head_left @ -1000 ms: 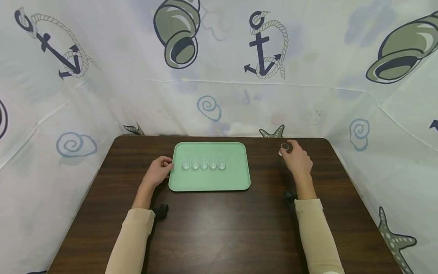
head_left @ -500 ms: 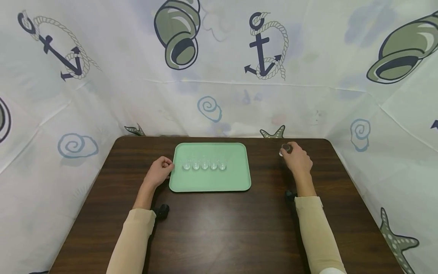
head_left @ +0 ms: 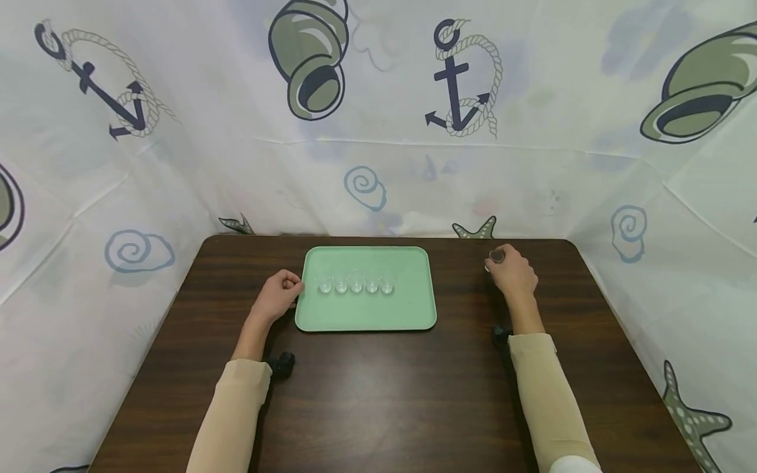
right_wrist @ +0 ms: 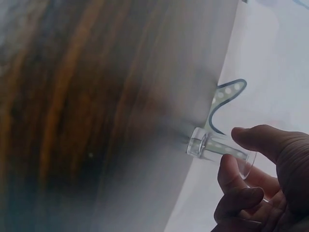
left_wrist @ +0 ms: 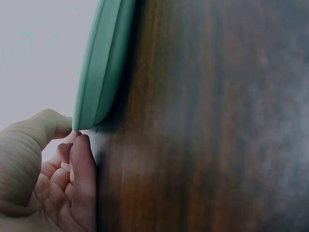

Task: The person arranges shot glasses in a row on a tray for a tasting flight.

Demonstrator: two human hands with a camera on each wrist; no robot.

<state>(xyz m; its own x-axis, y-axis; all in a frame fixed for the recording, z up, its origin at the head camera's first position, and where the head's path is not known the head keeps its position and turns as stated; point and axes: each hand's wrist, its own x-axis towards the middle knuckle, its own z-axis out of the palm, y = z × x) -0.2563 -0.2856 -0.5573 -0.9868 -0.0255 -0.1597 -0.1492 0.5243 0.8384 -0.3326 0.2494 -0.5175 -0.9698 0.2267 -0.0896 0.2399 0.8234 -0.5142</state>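
Near the back right of the table, my right hand point(head_left: 516, 272) pinches a clear shot glass point(head_left: 495, 257) between thumb and fingers. In the right wrist view the thumb lies along one side of the shot glass point(right_wrist: 219, 147) near its rim, and the fingertips are on the other; its thick base is down at the tabletop. My left hand point(head_left: 276, 295) grips the left edge of a light green tray point(head_left: 408, 315), thumb on the rim and fingers below, as the left wrist view shows. Several clear shot glasses point(head_left: 356, 286) stand in a row on the tray.
The dark wood table point(head_left: 367, 401) has rounded back corners. A white curtain point(head_left: 408, 190) with sea motifs hangs behind it and along both sides. A dark camera point(head_left: 282, 365) is strapped at the left wrist, and another point(head_left: 501, 336) at the right.
My right hand has edged slightly left, its fingers nearer round the shot glass. The left hand and tray keep their places; the whole head view has shifted a little.
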